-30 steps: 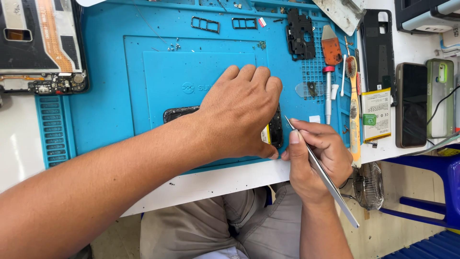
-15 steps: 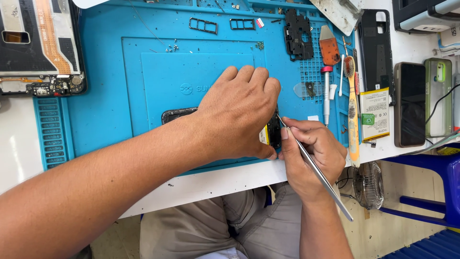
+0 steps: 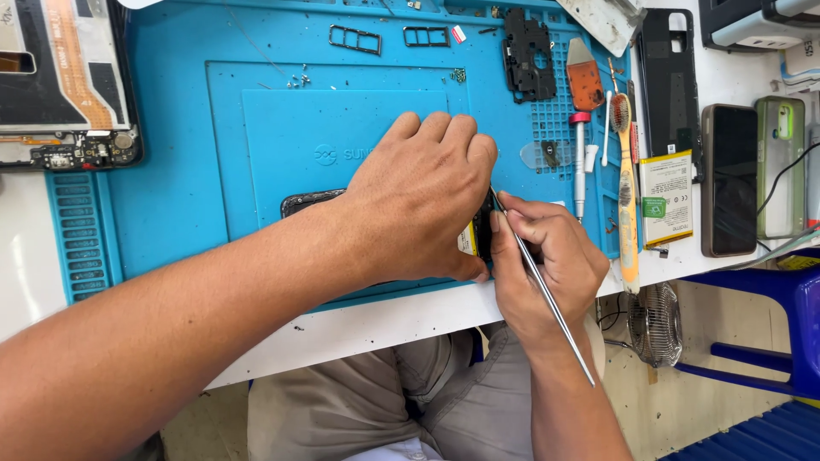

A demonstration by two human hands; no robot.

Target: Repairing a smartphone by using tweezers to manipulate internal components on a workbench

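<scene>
My left hand (image 3: 418,201) lies palm down over a black phone (image 3: 303,202) on the blue work mat (image 3: 196,154), covering most of it. Only the phone's left end and a strip near its right edge with a yellow label show. My right hand (image 3: 547,265) grips a thin metal pry tool (image 3: 551,299) like a pen. The tool's tip touches the phone's right edge, just beside my left fingers.
An opened phone frame (image 3: 60,85) lies at the mat's far left. Small black parts (image 3: 528,53), screws, an orange-tipped tool (image 3: 585,81), a screwdriver (image 3: 580,162) and a toothbrush (image 3: 626,188) sit at right. Beyond are a battery (image 3: 666,198), two phones (image 3: 729,179) and a blue stool (image 3: 769,341).
My right hand has moved slightly left and up, bringing the tool's tip from just off the phone to its right edge. My left hand stays on the phone.
</scene>
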